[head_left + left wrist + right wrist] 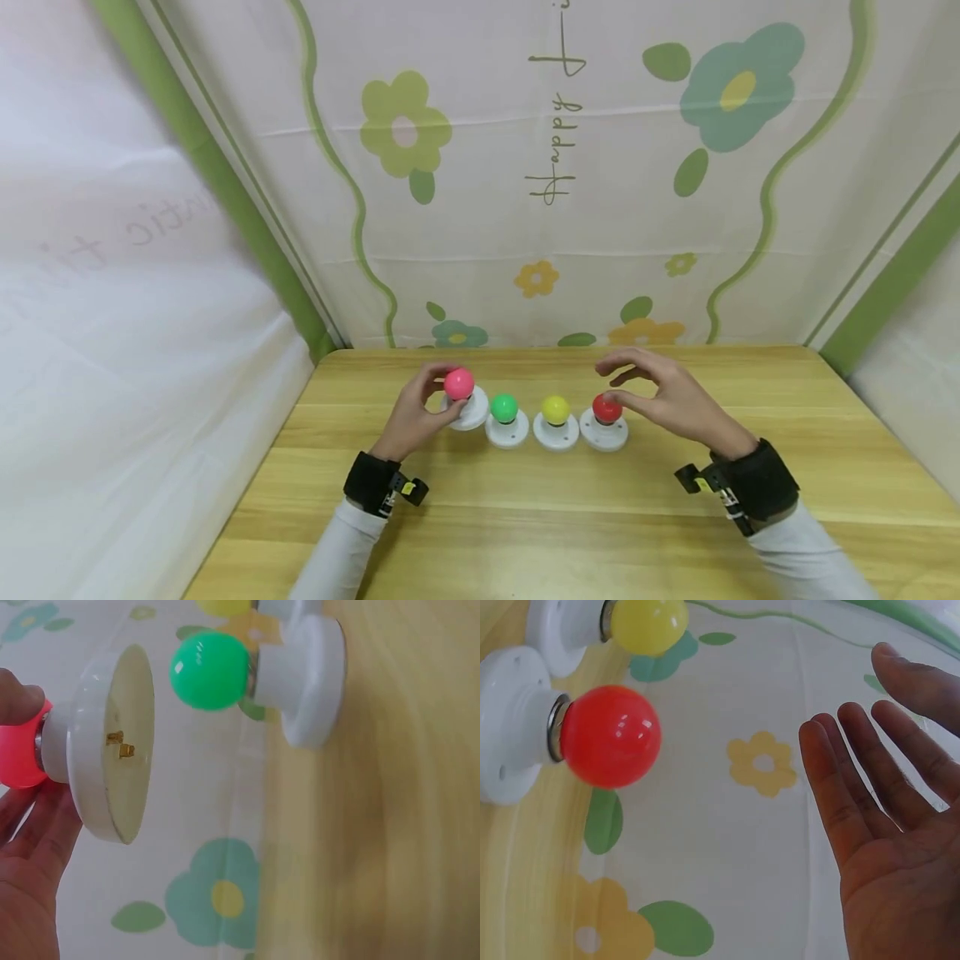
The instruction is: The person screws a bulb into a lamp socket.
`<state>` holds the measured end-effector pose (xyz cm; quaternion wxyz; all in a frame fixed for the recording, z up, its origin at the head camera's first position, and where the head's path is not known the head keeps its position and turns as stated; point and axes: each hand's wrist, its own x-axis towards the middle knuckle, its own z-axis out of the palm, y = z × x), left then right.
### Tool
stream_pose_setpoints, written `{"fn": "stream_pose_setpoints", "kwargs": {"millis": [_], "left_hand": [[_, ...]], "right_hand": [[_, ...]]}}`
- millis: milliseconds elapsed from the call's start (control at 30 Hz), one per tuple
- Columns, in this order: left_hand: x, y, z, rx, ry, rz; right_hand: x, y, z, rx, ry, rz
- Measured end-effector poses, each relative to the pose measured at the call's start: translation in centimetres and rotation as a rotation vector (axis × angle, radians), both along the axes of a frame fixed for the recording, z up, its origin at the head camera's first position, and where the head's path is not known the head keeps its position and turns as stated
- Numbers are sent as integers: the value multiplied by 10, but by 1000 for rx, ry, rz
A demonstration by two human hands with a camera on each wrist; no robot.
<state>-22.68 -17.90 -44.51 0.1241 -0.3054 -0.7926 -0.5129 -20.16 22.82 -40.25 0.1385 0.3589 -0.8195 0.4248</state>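
Note:
My left hand [412, 421] grips a pink light bulb [458, 383] screwed into a round white lamp holder [474, 413]. In the left wrist view that holder [90, 757] is raised off the table, its hollow underside with brass terminals showing. To its right a green bulb [504, 407], a yellow bulb [556, 409] and a red bulb [606, 408] stand upright in white holders on the table. Over the red bulb's right side hovers my right hand [675, 404]. The right wrist view shows its fingers [832, 795] loosely extended, holding nothing, apart from the red bulb [611, 736].
The wooden table [525, 533] ends at a white fabric wall [480, 225] printed with flowers, just behind the row of bulbs. Another fabric wall [150, 333] borders the left side, and a third stands at the right. Each wrist wears a black strap with a small camera.

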Motion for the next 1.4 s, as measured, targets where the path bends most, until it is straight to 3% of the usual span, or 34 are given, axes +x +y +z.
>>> {"fn": "stream_pose_setpoints", "kwargs": {"millis": [600,967,1400], "left_hand": [[-12,-13,-29,-42,-164,72],[-14,-13,-37,-81,-223,66],[-13,-11,-40,-117,-276,69]], "right_hand": [[-14,23,-22,30,-63,-88],[-19,27,-27,70,-110,-148],[-21,30,-31,78,-128,-163]]}}
